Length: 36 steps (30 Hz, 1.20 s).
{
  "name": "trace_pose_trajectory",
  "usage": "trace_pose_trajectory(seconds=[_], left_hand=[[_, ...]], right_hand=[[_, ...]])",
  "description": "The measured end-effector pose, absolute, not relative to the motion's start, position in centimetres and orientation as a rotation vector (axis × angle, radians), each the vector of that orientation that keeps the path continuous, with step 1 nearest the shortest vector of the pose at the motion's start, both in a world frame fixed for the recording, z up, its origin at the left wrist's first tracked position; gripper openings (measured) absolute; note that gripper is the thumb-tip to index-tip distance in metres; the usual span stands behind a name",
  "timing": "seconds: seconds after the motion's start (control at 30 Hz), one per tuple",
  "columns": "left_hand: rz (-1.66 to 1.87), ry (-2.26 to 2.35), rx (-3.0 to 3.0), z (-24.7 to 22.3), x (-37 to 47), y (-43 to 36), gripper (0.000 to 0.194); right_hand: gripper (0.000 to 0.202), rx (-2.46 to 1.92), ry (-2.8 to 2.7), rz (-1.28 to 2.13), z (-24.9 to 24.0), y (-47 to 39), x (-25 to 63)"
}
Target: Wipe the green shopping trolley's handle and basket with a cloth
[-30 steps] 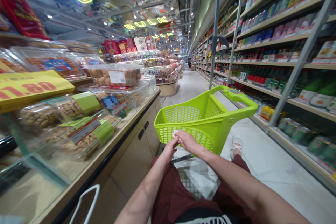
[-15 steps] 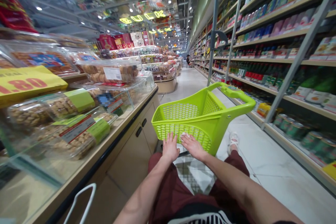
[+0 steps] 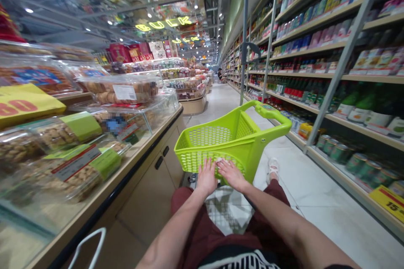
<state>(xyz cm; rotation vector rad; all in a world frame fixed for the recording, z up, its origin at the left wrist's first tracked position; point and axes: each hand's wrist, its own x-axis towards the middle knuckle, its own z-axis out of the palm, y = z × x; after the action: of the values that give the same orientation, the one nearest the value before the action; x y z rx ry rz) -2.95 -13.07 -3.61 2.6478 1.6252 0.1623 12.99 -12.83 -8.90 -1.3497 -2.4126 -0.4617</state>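
Note:
A lime-green plastic shopping cart (image 3: 252, 151) with perforated basket walls stands in front of me, its handle pointing right. Against its near side wall lies my left hand (image 3: 207, 178), fingers spread and holding nothing. Just to the right, my right hand (image 3: 231, 173) rests on the same wall with its fingers apart. A small crumpled white thing (image 3: 218, 160), perhaps a tissue, shows at the right fingertips, pressed on the basket wall. The two hands are close together but do not overlap.
On the left runs a glass-edged counter (image 3: 148, 134) with packaged nuts and biscuits. Tall shelves (image 3: 334, 75) of bottles and cans line the right. A metal pole (image 3: 244, 38) rises behind the cart. Far down the aisle a person (image 3: 220, 75) is low by the shelves. A white rail (image 3: 91, 243) shows lower left.
The view has turned slightly right, so the cart and counter sit further left. My right fingers have shifted slightly, closer to my left hand, still against the basket wall.

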Motion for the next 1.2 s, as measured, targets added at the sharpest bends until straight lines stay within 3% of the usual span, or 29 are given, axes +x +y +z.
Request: trace_pose_trajectory(seconds=[0.1,0.3,0.6,0.83,1.1,1.2], left_hand=[[0.171,1.603,2.670,-3.7,-2.9,-13.2,0.072],[0.234,1.755,2.594,-2.8,-3.2,-12.8,0.074],[0.226,1.483,2.733,-3.9,-0.6,-14.4,0.072],[0.285,1.569,2.724,-2.0,0.1,-13.9,0.073],[0.248,1.392,2.807,-2.0,1.2,-15.0,0.071],[0.242,1.372,2.831,-1.7,1.9,-14.8,0.072]], right_hand=[[0.029,-1.325,-2.374,-0.460,-8.3,-14.3,13.0],[0.040,-1.298,-2.072,-0.644,-2.1,-12.9,14.2],[0.033,-1.462,-2.327,-0.442,-8.4,-16.0,16.0],[0.039,-1.388,-1.989,-0.700,-0.7,-14.0,17.8],[0.038,-1.559,-2.260,-0.454,-7.6,-16.5,17.9],[0.041,-1.522,-2.198,-0.475,-5.8,-17.3,18.0]])
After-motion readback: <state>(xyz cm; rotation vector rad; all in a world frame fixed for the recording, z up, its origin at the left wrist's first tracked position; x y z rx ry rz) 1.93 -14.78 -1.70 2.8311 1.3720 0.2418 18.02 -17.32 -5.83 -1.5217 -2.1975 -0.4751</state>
